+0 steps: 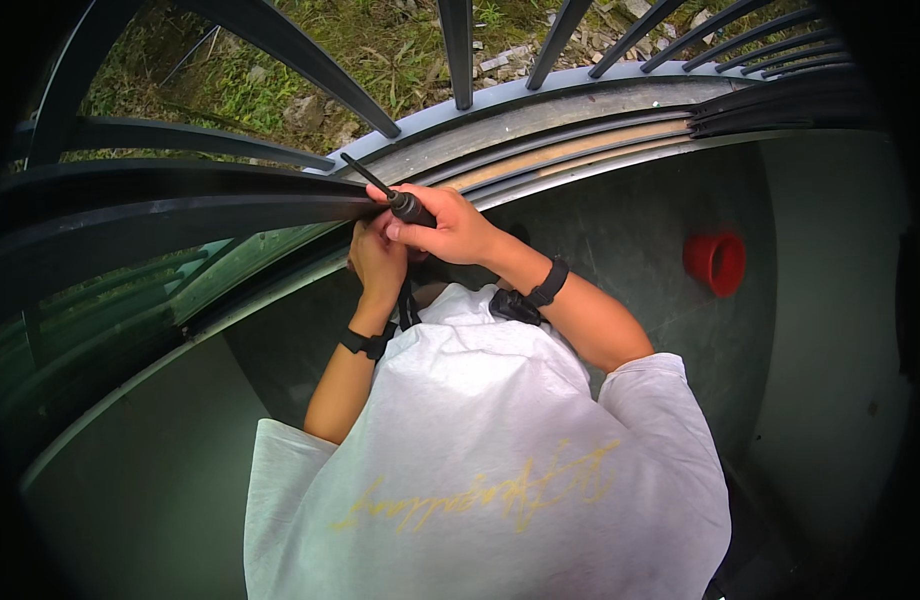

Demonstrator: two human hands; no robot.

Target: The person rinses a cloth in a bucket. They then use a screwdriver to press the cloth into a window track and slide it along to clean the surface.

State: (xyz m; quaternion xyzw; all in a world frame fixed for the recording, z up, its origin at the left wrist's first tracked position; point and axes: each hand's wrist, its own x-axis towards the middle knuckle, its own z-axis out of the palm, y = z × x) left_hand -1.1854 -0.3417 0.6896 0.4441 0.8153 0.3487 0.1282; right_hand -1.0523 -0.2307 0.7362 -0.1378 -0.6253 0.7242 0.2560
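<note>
A screwdriver (413, 211) with a black handle rests in the grip of my right hand (460, 229), its dark shaft pointing up and left past the sash edge. That hand's fingertips reach the end of a dark metal window sash (227, 212). Just below, my left hand (379, 262) is curled close against the same sash end and nearly meets my right thumb. Its fingertips are partly hidden, so whether it holds something small is unclear. Beneath both hands runs the sliding window track (580, 154).
Dark security bars (456, 56) stand along the outer sill (565, 112), with grass and rubble beyond. A red bucket-like container (715, 262) is on the dark floor (655, 187) to the right. Window glass (122, 300) lies on the left. A black pouch-like item (514, 306) sits at my waist.
</note>
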